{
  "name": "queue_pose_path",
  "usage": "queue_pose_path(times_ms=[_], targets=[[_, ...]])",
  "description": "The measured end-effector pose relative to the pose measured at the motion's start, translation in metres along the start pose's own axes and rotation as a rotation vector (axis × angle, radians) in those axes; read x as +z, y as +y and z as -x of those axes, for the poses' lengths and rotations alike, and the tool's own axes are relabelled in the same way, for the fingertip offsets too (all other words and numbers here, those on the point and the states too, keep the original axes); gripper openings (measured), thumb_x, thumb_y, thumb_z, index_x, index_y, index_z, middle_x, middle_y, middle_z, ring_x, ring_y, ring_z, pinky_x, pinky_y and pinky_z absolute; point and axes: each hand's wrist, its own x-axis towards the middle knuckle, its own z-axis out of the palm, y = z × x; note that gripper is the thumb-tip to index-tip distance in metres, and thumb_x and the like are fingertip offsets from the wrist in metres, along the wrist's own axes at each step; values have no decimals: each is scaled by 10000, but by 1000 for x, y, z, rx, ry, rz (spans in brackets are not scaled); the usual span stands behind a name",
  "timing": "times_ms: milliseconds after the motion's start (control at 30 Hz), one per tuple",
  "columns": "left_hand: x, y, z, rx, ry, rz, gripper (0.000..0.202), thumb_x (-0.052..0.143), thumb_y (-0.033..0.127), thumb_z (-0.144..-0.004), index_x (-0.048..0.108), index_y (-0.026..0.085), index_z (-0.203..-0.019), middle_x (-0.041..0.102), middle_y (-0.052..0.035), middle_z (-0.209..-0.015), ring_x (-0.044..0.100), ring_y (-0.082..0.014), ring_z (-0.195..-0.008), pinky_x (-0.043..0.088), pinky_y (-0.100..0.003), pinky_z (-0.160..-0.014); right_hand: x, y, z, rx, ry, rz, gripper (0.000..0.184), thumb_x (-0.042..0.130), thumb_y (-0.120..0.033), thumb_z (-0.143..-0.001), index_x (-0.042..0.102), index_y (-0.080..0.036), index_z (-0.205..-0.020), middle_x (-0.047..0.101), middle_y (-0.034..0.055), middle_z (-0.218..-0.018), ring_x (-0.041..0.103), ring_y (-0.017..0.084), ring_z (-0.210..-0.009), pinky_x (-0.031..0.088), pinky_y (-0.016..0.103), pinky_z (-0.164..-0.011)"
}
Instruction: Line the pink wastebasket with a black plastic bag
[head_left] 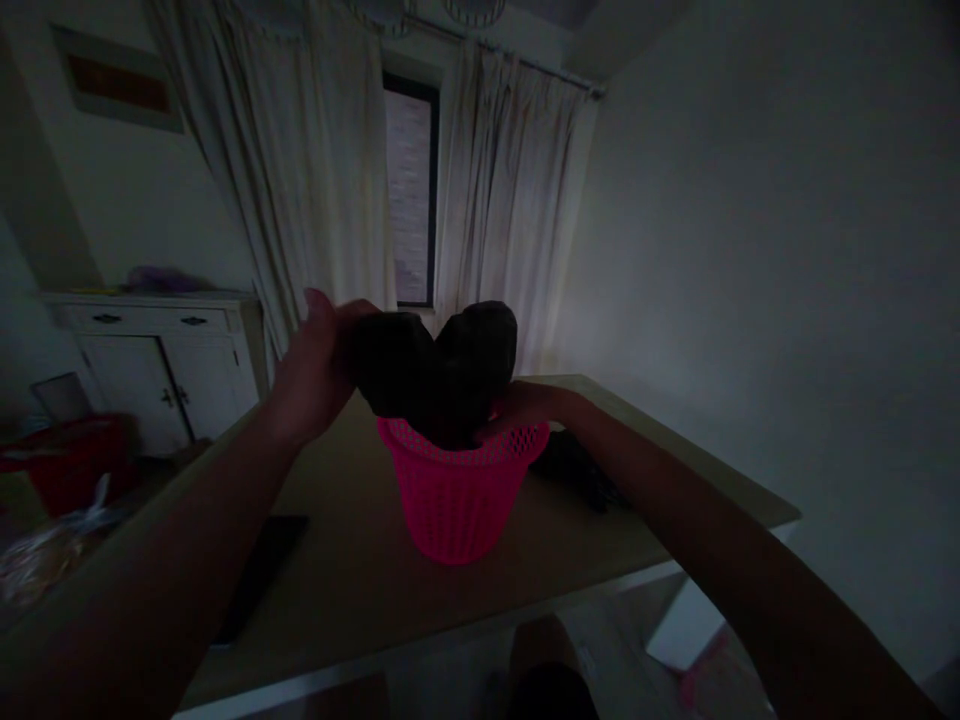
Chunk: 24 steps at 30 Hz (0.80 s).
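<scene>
A black plastic bag (435, 375), its surface almost lost in the dim light, rises out of a bright pink perforated plastic basket (459, 505). My left hand (324, 355) grips the bag's left side, thumb up and fingers mostly hidden behind it. On the other side, my right hand (525, 402) is closed on the bag's lower right part, just over the basket's rim. The basket stands upright on the table. Behind the right forearm lies a crumpled black bundle (570, 465), partly covered by the arm.
The table (352, 600) has a dark flat object (266, 565) near its left edge. A white cabinet (157, 350), a red container (82, 465) and a clear plastic bag (49, 560) are on the left. A wall (750, 250) borders the right side.
</scene>
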Motion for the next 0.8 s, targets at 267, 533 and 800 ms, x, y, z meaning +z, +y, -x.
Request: queue_pose_path(times_ms=[267,533,800], targets=[[-18,-52,12,-242,-88,-823,493,546,621,-929,696,177,-1079,783,-154,-1106,734,-293,-949,554,-409,-854,-13,3,18,485,360,206,436,573,-420,-1001,796,-134,-1243,772,229,-1199,756,397,-1105,566,403,-861],[-31,-102,28,-421,-340,-914,364,542,460,-888,779,219,-1023,821,-142,-1046,776,-328,-948,519,-367,-766,16,42,39,362,656,183,460,567,-289,-875,741,-100,-1256,780,214,-1151,754,371,-1033,553,385,-847],[-21,-89,30,-384,247,-626,164,516,352,-911,624,228,-903,669,-65,-817,652,-249,-803,460,-324,-696,64,105,66,38,929,64,543,577,-370,-857,657,-117,-1331,731,207,-1281,719,349,-1136,592,442,-981]])
